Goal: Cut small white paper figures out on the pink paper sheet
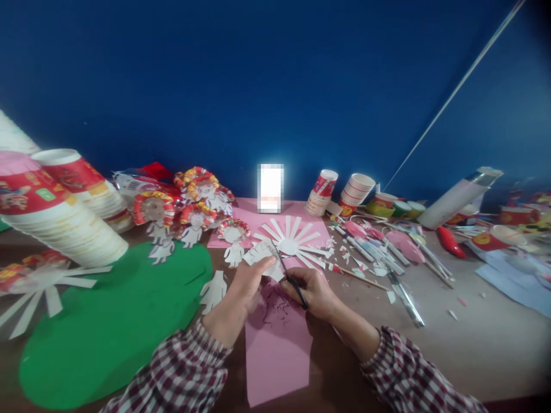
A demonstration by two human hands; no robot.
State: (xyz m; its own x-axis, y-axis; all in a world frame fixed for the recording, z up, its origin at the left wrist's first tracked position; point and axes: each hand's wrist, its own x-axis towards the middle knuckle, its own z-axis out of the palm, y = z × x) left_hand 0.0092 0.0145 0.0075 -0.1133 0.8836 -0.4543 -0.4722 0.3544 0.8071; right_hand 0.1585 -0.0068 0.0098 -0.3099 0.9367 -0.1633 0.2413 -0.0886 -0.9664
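Observation:
My left hand [250,282] is closed on a piece of white paper [262,252], thumb on top. Fingers of my right hand [313,291] wrap round the handles of dark scissors [295,284], whose blades point up and left against the paper's right edge. Below both hands lies a pink paper strip [279,367] with dark drawn marks. Just beyond the paper, a white paper cup [289,246] cut into splayed strips rests on a pink sheet [253,211]. A white paper figure cutout [214,291] lies beside my left wrist.
A green paper shape [112,332] covers the left, near stacked paper cups [64,212]. Paper dolls with red-yellow rings [196,221] stand behind. Two cup stacks [321,195] stand at the back. Markers [404,301], a brush [359,277] and paper scraps lie right. A blurred white rectangle [270,186] shows at the back.

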